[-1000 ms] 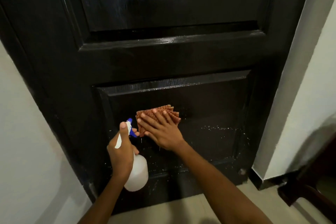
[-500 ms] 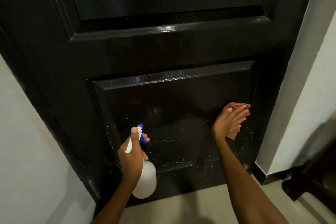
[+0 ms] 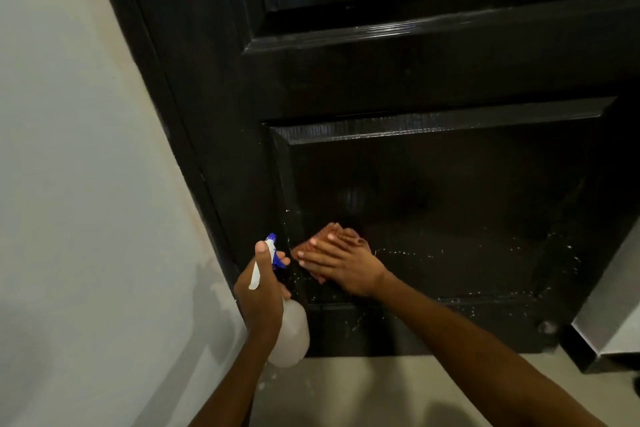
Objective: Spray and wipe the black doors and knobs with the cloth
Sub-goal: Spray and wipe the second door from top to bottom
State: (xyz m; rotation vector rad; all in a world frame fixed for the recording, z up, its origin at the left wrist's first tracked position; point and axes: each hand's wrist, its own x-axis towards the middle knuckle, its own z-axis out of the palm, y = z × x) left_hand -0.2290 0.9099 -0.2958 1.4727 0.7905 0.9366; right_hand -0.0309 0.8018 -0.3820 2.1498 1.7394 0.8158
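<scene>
- Because droplets dotted the lower panel of the black door, the brown cloth lay flat against that panel near its left edge, seemingly to mop them up.
- Over the cloth, the right hand pressed with fingers straight and spread, forearm reaching in from the door's lower right.
- Just left of the cloth, the left hand gripped the spray bottle by its neck, thumb up along the blue head, probably kept ready for spraying again.
</scene>
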